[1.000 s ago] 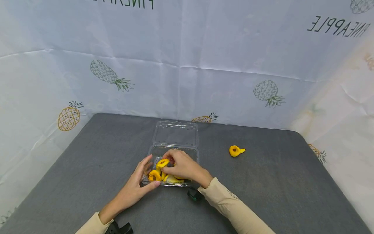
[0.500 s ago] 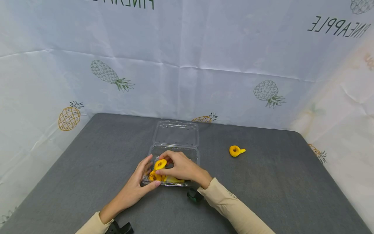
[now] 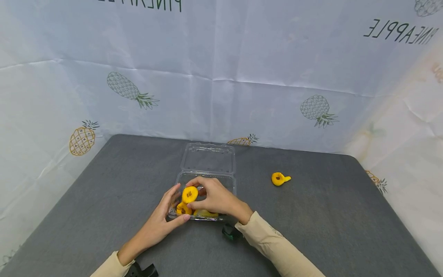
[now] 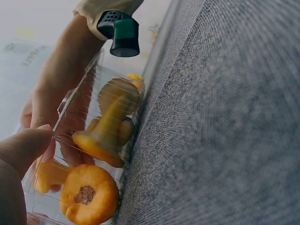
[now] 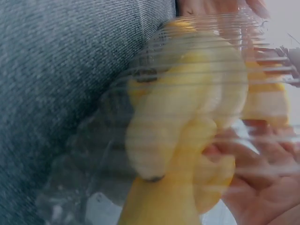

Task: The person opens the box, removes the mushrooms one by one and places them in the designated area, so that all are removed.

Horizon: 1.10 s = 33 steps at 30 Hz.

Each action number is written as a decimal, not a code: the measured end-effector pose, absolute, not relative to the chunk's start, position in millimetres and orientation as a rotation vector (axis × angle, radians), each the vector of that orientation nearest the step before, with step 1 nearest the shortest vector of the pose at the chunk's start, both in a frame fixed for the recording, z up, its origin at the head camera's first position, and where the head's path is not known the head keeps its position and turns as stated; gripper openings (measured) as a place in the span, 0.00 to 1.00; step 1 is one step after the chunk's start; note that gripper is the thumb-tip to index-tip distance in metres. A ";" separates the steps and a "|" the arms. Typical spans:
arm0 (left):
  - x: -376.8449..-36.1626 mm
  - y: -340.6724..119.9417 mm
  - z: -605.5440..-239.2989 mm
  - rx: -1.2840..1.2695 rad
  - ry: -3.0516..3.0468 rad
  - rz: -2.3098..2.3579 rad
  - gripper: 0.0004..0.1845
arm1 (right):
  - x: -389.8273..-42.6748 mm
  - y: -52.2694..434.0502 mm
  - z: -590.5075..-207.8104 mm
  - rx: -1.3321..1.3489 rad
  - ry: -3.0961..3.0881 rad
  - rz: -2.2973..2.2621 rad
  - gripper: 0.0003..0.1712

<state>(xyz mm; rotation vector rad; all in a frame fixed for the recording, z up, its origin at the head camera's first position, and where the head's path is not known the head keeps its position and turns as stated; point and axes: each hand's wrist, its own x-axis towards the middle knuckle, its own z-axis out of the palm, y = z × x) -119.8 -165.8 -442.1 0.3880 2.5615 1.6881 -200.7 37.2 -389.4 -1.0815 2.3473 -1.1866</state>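
Left of centre in the head view, the left hand (image 3: 162, 221) braced the clear clamshell box (image 3: 207, 181), thumb pressed to its near corner and fingers straight along its left wall, so that grip was wide and flat rather than closed. Just right of it, the right hand (image 3: 216, 198) pinched a yellow ring-shaped toy (image 3: 190, 194) above the other yellow pieces (image 3: 183, 209) in the tray. The thin plastic looked likely to skid on the grey worktop (image 3: 104, 200) if the bracing thumb slackened. A fingertip pinch on a rounded piece could slip, dropping it outside the rim. At right centre, a lone yellow piece (image 3: 279, 178) lay well apart.
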 end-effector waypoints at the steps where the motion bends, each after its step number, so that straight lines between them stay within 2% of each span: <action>1: -119.7 -165.9 -442.1 0.388 2.563 1.687 0.46 | -200.6 37.6 -388.8 -1.077 2.349 -1.194 0.28; 33: -119.0 -164.4 -441.0 0.369 2.595 1.657 0.46 | -189.5 81.5 -377.4 -1.170 2.494 -1.516 0.30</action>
